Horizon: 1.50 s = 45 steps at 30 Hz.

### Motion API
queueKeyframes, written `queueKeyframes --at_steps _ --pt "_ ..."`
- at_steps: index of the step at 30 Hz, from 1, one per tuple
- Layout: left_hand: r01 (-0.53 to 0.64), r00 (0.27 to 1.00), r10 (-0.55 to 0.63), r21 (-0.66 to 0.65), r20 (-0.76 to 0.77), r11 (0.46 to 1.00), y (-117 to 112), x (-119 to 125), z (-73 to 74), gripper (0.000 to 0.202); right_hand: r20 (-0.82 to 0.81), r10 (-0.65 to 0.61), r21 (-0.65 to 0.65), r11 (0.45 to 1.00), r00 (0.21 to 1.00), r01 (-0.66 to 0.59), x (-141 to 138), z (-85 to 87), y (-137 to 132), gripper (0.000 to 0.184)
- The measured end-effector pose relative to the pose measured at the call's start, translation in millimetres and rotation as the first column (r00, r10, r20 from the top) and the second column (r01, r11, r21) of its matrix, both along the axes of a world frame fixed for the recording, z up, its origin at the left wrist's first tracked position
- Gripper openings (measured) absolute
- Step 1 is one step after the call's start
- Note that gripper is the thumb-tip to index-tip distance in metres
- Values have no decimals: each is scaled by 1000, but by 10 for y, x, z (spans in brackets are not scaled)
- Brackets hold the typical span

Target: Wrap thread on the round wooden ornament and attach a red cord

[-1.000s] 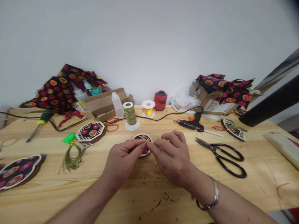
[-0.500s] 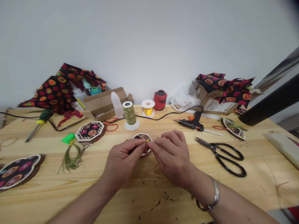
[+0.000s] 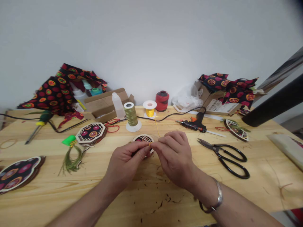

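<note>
Right at the middle of the frame, my left hand and right hand meet, thumb and forefinger of each pinched together on the yellow cord. That cord runs up from my fingertips to a white-flanged spool, which carries yellow windings round its core. A round lattice ornament sits just behind my fingers, at the centre of the frame above the table, partly hidden by my left hand; I cannot tell whether my fingers touch it.

Left of the upper centre, a long cardboard box gapes open, with pale bits inside too small for me to make out. Against its right end leans a translucent bottle; I can't tell how full it is. In the upper left, patterned cloth drapes partly over a group of bottles, one with a pale teal top. Toward the upper right stands a labelled carton, more dark printed fabric heaped over its top. Beside it on the left slumps a crumpled plastic bag, its contents unclear to me. Olive thread and a red cone flank the yellow spool.
</note>
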<state>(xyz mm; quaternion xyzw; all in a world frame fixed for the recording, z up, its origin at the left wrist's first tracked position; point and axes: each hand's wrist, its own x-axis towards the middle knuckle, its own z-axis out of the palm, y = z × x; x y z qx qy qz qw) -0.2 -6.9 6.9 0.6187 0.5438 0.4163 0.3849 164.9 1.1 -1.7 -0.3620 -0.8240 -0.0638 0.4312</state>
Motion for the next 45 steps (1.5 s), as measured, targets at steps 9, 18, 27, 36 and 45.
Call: queueKeyframes --at_steps 9,18,27,36,45 --pt "15 1000 -15 6 15 1000 -9 -2 12 14 -119 4 -97 995 993 -16 -16 16 10 12" --pt "-6 1000 6 11 26 1000 -17 -10 -6 13 -141 41 -114 992 989 -58 -21 16 11 11" --pt "-32 994 37 -56 100 998 -5 -12 11 14 -377 -24 -305 947 926 -99 -21 -4 63 9" --pt "-19 999 18 19 51 1000 -8 5 10 12 -367 -4 -364 921 930 -140 -31 17 55 6" --pt "84 989 -50 244 -140 966 -33 -2 -26 14 -347 22 -370 915 938 -159 -25 -14 50 8"
